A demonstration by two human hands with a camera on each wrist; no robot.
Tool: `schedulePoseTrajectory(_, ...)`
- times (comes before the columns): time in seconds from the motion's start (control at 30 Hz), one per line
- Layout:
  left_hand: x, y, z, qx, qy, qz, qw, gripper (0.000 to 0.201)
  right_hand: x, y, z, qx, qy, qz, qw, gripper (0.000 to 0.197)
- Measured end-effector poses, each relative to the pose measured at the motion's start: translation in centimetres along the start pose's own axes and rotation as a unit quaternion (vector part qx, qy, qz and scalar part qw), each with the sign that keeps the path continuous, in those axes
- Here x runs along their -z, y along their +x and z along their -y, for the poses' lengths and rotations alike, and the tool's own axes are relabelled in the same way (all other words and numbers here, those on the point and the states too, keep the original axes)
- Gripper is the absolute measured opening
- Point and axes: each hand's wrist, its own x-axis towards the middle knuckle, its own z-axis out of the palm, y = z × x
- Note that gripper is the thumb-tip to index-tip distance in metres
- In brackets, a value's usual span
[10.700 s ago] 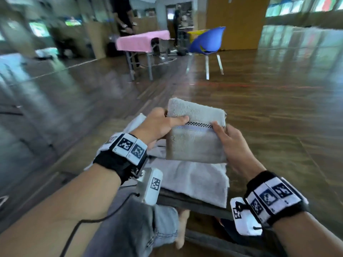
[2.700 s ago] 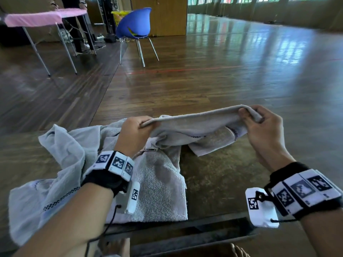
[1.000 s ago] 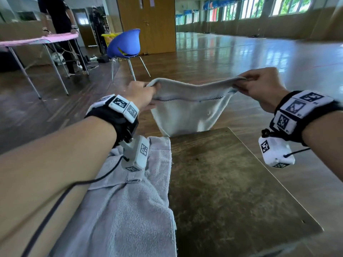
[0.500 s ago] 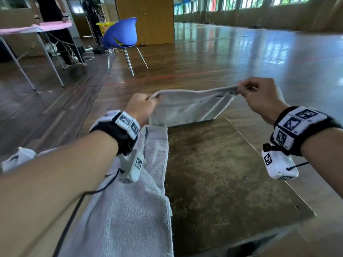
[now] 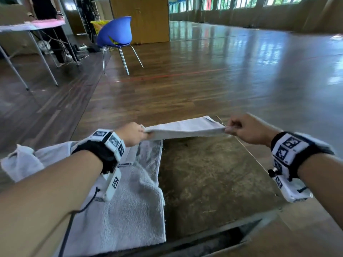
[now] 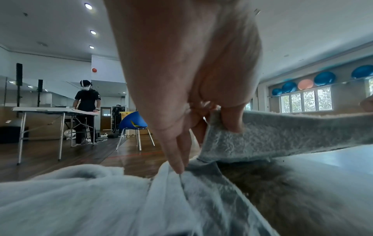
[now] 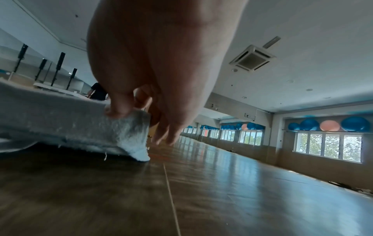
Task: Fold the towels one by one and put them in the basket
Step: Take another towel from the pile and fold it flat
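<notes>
Folding is under way: left hand [image 5: 132, 133] and right hand [image 5: 246, 129] each pinch an end of a grey towel [image 5: 185, 127], stretched taut just above the far edge of the brown tabletop [image 5: 207, 175], so next likely comes laying it flat and doubling it over.

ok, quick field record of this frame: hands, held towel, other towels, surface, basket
left hand: pinches the left end of the held towel
right hand: pinches its right end
held towel: folded lengthwise, stretched taut, low over the table
other towels: lying on the table's left side, under the left forearm
basket: none identifiable near the hands
</notes>
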Motion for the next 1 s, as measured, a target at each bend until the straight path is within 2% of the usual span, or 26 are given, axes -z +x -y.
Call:
schedulePoseTrajectory(0.07,0.2,-1.8,0.5,-0.021,-0.018,0.0,1.0,0.051,-0.4,-2.0,0.4,0.001,0.028,-0.042,0.999,0.028)
schedulePoseTrajectory(0.13,0.4,-3.9,0.6,-0.037,-0.025,0.011,0.999,0.045,-0.7,-4.1,1.2,0.017,0.053,-0.078,0.995,0.027)
schedulePoseTrajectory(0.2,0.7,-6.0,0.7,-0.031,-0.041,0.013,0.999,0.036,-0.8,-6.3,2.3,0.036,0.064,-0.09,0.993,0.025)
schedulePoseTrajectory(0.27,1.3,-8.2,0.9,-0.023,-0.06,0.018,0.998,0.037,-0.7,-8.3,3.3,0.041,0.078,-0.087,0.992,0.025)
schedulePoseTrajectory(0.43,1.5,-13.0,1.2,-0.028,-0.051,0.051,0.997,0.048,0.4,-12.8,4.8,0.033,0.082,0.008,0.996,0.019)
schedulePoseTrajectory(0.57,-0.4,-16.0,1.7,0.01,-0.095,0.159,0.983,0.029,1.2,-16.2,5.8,0.029,0.0,0.159,0.987,0.013)
schedulePoseTrajectory(0.67,-2.1,-17.8,2.2,0.023,-0.058,0.255,0.965,0.024,0.7,-18.9,6.3,-0.006,-0.004,0.262,0.965,0.013)
schedulePoseTrajectory(0.73,-3.2,-19.1,2.3,0.029,-0.028,0.306,0.951,0.021,-0.2,-20.6,6.3,-0.055,0.014,0.342,0.938,0.012)
schedulePoseTrajectory(0.83,-4.3,-20.4,2.2,0.052,0.012,0.376,0.925,0.036,-1.4,-22.1,6.0,-0.11,0.014,0.428,0.897,0.008)
schedulePoseTrajectory(0.9,-4.5,-20.3,1.6,0.066,0.015,0.413,0.908,0.044,-2.1,-22.0,5.9,-0.111,0.03,0.43,0.895,0.017)
schedulePoseTrajectory(0.93,-4.4,-20.1,1.2,0.063,0.01,0.406,0.912,0.044,-2.4,-21.7,5.9,-0.104,0.041,0.406,0.907,0.02)
schedulePoseTrajectory(1.0,-4.3,-18.7,0.2,0.018,-0.021,0.324,0.946,0.038,-2.9,-20.2,6.1,-0.074,0.054,0.33,0.94,0.022)
